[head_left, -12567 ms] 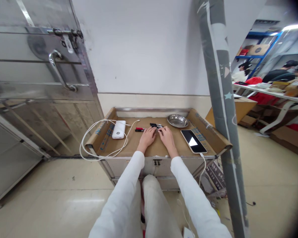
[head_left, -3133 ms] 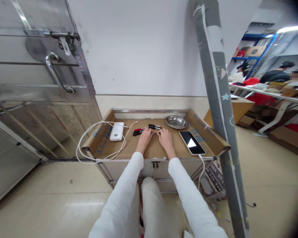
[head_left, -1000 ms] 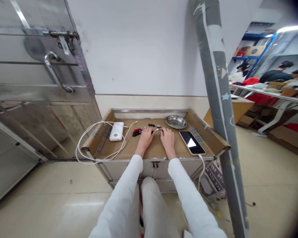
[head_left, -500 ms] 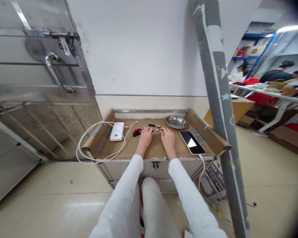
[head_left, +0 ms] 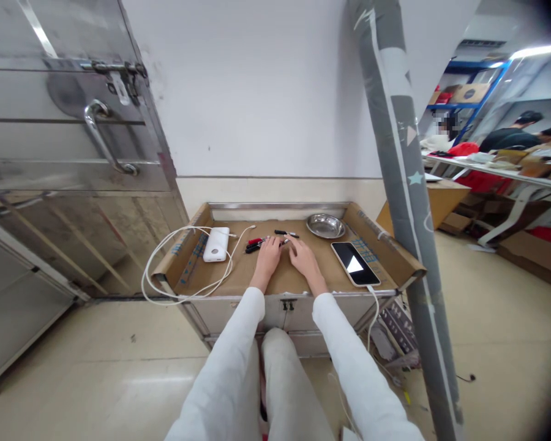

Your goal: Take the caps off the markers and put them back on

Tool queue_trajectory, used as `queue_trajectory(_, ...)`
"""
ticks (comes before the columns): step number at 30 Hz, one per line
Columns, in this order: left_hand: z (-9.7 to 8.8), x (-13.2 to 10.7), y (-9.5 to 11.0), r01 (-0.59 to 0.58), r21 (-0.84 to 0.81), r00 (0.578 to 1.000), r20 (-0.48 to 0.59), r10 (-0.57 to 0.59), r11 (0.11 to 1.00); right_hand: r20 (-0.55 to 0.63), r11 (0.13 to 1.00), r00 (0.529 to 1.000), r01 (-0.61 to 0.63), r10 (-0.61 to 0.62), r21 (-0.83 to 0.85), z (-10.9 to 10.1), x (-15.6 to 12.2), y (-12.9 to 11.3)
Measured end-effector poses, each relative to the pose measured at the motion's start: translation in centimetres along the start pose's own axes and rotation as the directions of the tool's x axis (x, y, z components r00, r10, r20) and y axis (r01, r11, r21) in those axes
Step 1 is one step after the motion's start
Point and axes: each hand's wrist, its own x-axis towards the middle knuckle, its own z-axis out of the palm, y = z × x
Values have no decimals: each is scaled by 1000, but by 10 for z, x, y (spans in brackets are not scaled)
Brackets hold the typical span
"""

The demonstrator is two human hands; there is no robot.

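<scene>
My left hand (head_left: 268,255) and my right hand (head_left: 303,257) rest close together on the cardboard-lined cart top (head_left: 239,272). Their fingertips meet on a small black marker (head_left: 283,242), each hand closed on one end of it. Just left of my left fingertips lie a red and a black marker (head_left: 254,244) side by side. Another black marker (head_left: 285,233) lies apart, a little farther back.
A white power bank (head_left: 217,244) with a looped white cable (head_left: 165,272) sits at the left. A steel bowl (head_left: 326,226) is at the back right, a phone (head_left: 354,263) beside my right hand. A grey wrapped pole (head_left: 395,153) leans at right, a steel door (head_left: 73,122) at left. People sit far right.
My right hand has slid left towards my left hand, so the marker between them shows much less. The far black marker now lies alone behind them.
</scene>
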Motion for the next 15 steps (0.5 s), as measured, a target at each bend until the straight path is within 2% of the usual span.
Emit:
queue_trajectory(3, -1, -1, 2, 20, 19, 999, -36, -20, 1000, 12, 999, 999, 31, -31, 34, 2, -1, -1)
queue_trajectory(8, -10, -5, 10, 114, 66, 989, -98, -107, 991, 22, 998, 998, -55, 55, 10, 6, 0, 1)
queue_trajectory(15, -16, -18, 13, 427, 136, 898, -181, -401, 894, 31, 987, 990, -132, 135, -95, 15, 0, 8)
